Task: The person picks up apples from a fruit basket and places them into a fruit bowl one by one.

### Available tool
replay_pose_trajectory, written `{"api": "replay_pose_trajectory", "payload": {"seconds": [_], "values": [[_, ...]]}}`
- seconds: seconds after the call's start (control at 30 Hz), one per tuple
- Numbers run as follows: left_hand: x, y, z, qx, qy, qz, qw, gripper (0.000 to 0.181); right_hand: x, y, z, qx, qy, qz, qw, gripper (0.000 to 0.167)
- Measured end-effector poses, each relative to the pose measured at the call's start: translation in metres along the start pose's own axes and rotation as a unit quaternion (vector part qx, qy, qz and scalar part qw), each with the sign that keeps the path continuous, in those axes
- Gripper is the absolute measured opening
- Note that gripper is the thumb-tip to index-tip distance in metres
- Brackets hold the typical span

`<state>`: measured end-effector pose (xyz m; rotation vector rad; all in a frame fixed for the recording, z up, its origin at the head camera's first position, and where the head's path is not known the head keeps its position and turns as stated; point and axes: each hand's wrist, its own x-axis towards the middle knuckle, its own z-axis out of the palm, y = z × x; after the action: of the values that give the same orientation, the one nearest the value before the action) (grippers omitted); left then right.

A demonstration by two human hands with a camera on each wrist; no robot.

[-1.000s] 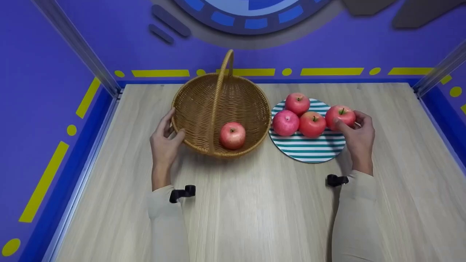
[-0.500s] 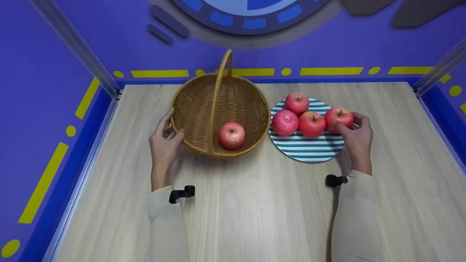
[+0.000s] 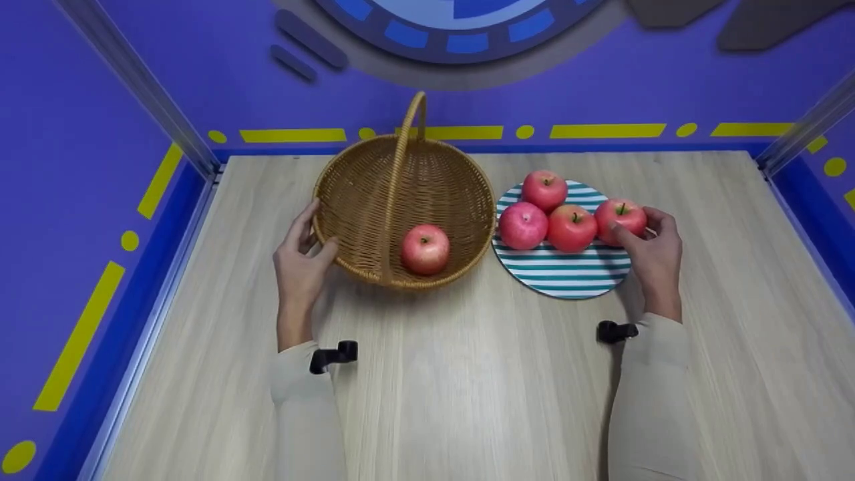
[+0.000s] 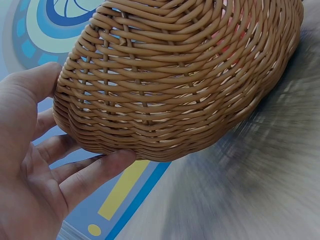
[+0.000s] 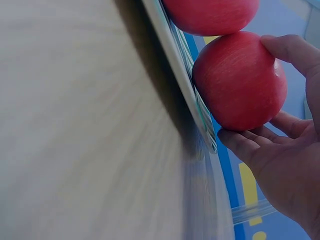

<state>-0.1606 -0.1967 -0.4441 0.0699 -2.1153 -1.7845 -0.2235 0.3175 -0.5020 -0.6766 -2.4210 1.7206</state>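
Note:
My left hand (image 3: 300, 267) grips the left side of a brown wicker basket (image 3: 354, 200), thumb at the rim and fingers against the outer weave (image 4: 150, 100). The basket has a tall arched handle (image 3: 401, 157). One red apple (image 3: 425, 249) lies inside, near the front. At the right, my right hand (image 3: 656, 254) holds a red apple (image 3: 618, 220) between thumb and fingers, at the right edge of a round plate (image 3: 568, 284) with green and white stripes. In the right wrist view, that held apple (image 5: 240, 82) touches a neighbouring apple (image 5: 212, 15).
On the plate sit three other apples: one at the back (image 3: 545, 190), a pinker one (image 3: 523, 226) at left and one (image 3: 572, 228) in the middle. The basket's right rim nearly meets the plate. Blue walls (image 3: 601, 93) bound the wooden table (image 3: 454, 387).
The apple in my right hand has shifted slightly left and towards me, and the hand has moved with it. My left hand and the basket hold their place.

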Motion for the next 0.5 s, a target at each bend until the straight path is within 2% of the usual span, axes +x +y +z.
{"api": "replay_pose_trajectory", "payload": {"seconds": [0.1, 0.33, 0.5], "values": [[0.001, -0.005, 0.0, -0.001, 0.001, 0.0, 1.0, 0.063, 0.0, -0.001, 0.0, -0.001, -0.002, 0.004, 1.0, 0.086], [0.009, -0.032, -0.002, 0.001, 0.004, 0.008, 1.0, 0.065, -0.001, -0.002, -0.002, 0.017, -0.01, 0.01, 0.9998, 0.085], [0.01, -0.038, -0.003, -0.002, 0.001, 0.014, 0.9999, 0.066, -0.002, -0.003, -0.004, 0.018, -0.011, 0.0, 0.9998, 0.083]]}}
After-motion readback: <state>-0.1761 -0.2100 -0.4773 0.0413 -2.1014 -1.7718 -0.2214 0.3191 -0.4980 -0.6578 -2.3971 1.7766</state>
